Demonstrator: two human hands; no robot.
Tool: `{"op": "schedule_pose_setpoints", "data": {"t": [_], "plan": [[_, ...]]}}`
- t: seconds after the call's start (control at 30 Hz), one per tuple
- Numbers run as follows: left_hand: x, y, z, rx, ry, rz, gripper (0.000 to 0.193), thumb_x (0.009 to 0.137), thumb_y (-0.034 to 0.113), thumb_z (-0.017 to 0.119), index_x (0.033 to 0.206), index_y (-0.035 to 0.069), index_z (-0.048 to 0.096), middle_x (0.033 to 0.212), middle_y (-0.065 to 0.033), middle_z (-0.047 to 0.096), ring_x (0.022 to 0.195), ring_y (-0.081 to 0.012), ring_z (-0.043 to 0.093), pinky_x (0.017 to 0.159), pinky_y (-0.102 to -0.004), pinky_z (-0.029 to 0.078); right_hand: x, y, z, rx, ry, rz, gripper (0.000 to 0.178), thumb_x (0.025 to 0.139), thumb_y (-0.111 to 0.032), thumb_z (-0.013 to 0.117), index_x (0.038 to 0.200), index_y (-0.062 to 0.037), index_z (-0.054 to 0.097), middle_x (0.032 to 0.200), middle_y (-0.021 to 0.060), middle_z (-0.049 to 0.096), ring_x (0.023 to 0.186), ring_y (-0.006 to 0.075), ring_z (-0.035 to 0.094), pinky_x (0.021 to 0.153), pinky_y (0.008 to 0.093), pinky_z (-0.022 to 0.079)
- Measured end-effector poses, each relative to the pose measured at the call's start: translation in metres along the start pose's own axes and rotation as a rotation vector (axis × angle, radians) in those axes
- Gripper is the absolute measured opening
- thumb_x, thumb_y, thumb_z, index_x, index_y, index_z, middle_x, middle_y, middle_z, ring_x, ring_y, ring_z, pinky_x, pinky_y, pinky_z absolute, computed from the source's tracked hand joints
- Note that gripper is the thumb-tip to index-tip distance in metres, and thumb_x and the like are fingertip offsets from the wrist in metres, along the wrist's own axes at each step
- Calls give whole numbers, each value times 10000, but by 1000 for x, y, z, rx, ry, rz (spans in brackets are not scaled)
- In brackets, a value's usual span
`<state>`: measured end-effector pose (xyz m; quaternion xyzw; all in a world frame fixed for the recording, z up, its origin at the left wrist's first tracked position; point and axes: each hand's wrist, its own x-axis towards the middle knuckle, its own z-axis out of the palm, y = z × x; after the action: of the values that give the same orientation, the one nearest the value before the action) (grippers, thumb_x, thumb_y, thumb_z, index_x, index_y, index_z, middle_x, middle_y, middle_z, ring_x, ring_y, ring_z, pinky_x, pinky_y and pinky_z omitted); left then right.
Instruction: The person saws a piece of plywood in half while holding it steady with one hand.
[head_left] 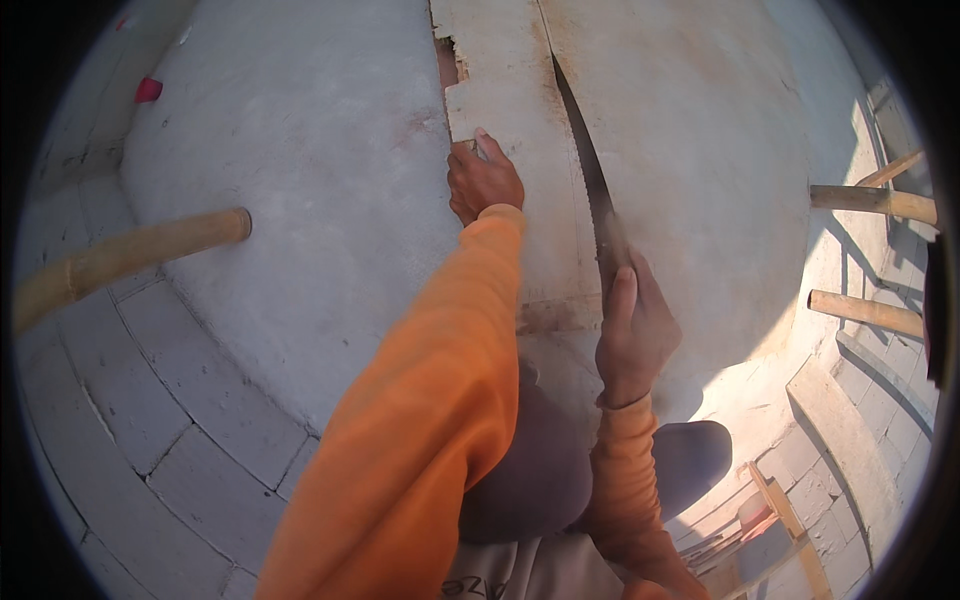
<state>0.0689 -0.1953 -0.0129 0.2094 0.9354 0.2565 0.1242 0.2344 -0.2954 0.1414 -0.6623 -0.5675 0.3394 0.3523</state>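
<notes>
A pale board (540,230) with a ragged, notched left edge lies lengthwise in front of me. My left hand (485,182) is closed on that left edge, fingers curled and thumb stretched forward. A handsaw is in my right hand (638,325), its handle mostly hidden by the fingers. The dark, toothed saw blade (590,165) points away from me, its teeth toward the left. Its far end meets a thin dark line that continues up the board. Below my hands, my dark-clothed knee (530,470) is close to the board's near end.
A round bamboo pole (150,255) juts in from the left, and more poles (865,312) reach in from the right. Grey block walls (180,420) surround the pale floor. A small red object (148,90) sits far left. Wooden strips (790,520) lie at lower right in sunlight.
</notes>
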Motion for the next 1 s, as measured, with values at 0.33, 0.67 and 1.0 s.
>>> {"op": "schedule_pose_setpoints", "data": {"t": [0.33,0.67,1.0], "plan": [[-9,21,7,-45,9,11,490,1076,492,463,1124,33,627,1080,-208,713,971,-429,703,839,-546,550,49,7,18,77,43,-126,290,1017,-95,655,1253,63,712,909,162,776,703,84,632,671,244,536],[-3,18,2,-32,-17,-6,485,1079,488,452,1126,38,629,1086,-199,715,986,-426,701,851,-533,549,49,10,32,70,49,-116,291,1019,-95,645,1256,60,714,980,184,791,760,139,711,725,279,561],[-2,15,-4,-12,-25,-30,487,1078,489,455,1124,36,629,1090,-200,715,995,-425,698,851,-542,545,-3,4,1,-13,3,-65,300,1019,-72,625,1260,93,697,1022,209,788,872,172,754,775,277,580]]}}
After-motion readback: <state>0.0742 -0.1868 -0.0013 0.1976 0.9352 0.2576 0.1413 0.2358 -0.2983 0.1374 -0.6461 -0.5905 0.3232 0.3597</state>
